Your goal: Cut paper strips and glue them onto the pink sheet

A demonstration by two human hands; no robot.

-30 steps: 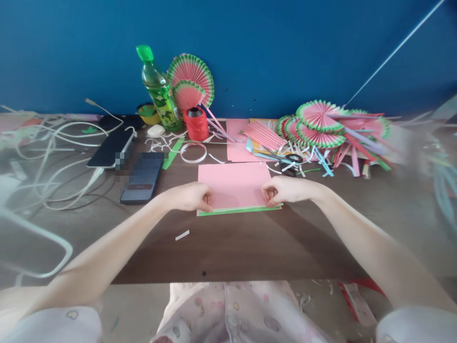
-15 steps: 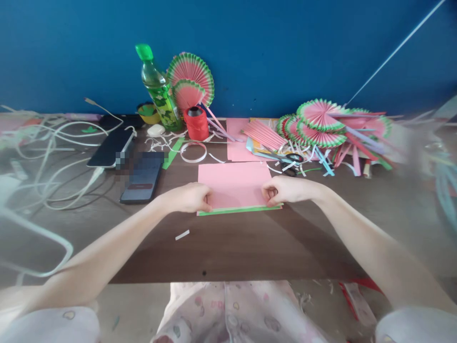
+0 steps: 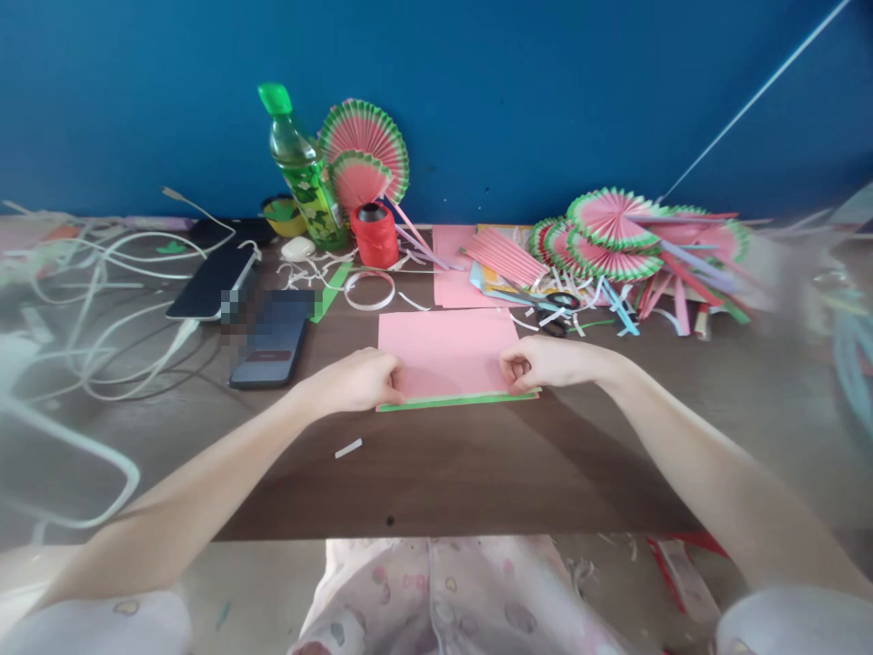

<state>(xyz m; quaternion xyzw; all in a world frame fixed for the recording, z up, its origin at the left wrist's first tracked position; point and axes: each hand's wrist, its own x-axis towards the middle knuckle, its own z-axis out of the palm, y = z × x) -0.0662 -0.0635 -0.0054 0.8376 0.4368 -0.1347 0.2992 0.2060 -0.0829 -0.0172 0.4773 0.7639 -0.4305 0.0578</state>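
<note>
White paper scrap (image 3: 348,448): one, loose on the brown surface (image 3: 436,491), nearer the person than the left grip (image 3: 365,377).

Paper stack (image 3: 446,350): pink sheet uppermost, green edge exposed along the near side; flat on the surface, between the two grips. Left grip: thumb and fingers pinching the near left edge. Right grip (image 3: 546,362): fingers curled, pinching the near right edge.

Phone (image 3: 265,366): dark, flat, left of the left grip; screen partly pixelated, remaining text too small to read.

Scissors (image 3: 556,318): black-handled, lying among white paper shreds just beyond the right grip; the closest clutter on that side.

Second dark device (image 3: 215,282): white cable plugged in, farther left than the phone. White cables (image 3: 113,264): loosely coiled, far left of the left grip.

White ring (image 3: 369,305) and green strip (image 3: 332,291): beyond the left grip.

Pink sheet (image 3: 446,273): behind the stack. Red spool (image 3: 375,241): upright, beyond the left grip.

Pleated fans (image 3: 614,232): pink with green rims, piled beyond the right grip.

Bottle (image 3: 310,196): green cap, green label with leaf pattern, lettering illegible; beyond the left grip. Two similar fans (image 3: 365,141): just beside it, before the blue wall (image 3: 491,100).
</note>
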